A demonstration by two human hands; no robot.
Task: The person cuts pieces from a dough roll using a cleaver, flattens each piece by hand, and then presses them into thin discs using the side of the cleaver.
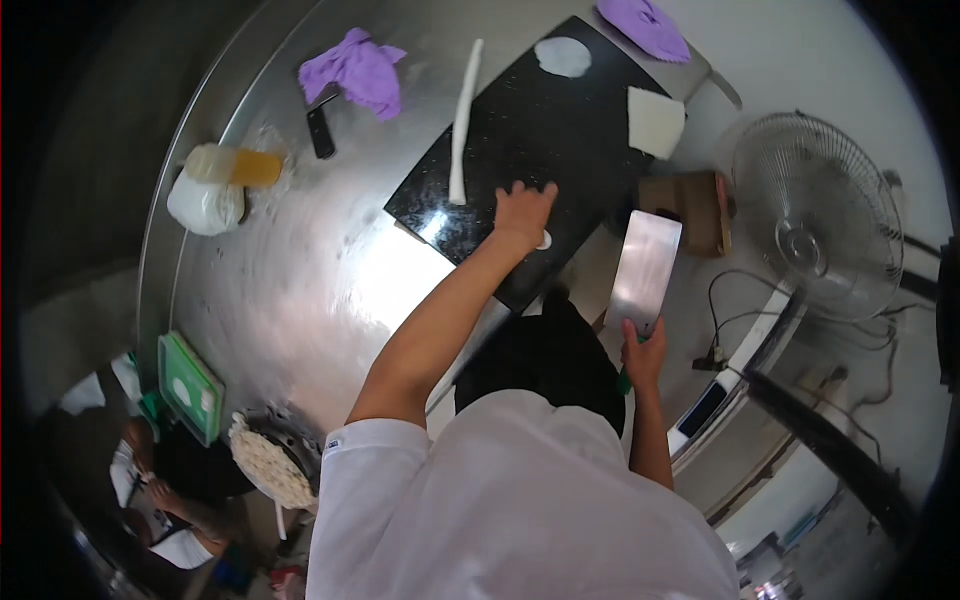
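My left hand reaches palm down onto a black board, its fingers apart and nothing seen in them. A small white piece of dough shows beside its wrist; anything under the palm is hidden. To the left of that hand lies a long white dough rope, partly over the board's edge. Off the board's right side, my right hand is closed around the green handle of a cleaver, its broad blade pointing away from me. A flattened dough round rests at the far end.
A purple cloth, a black handheld object and an oil bottle lie on the metal table. At right are a white square pad, a brown box and a fan. Another person is at lower left.
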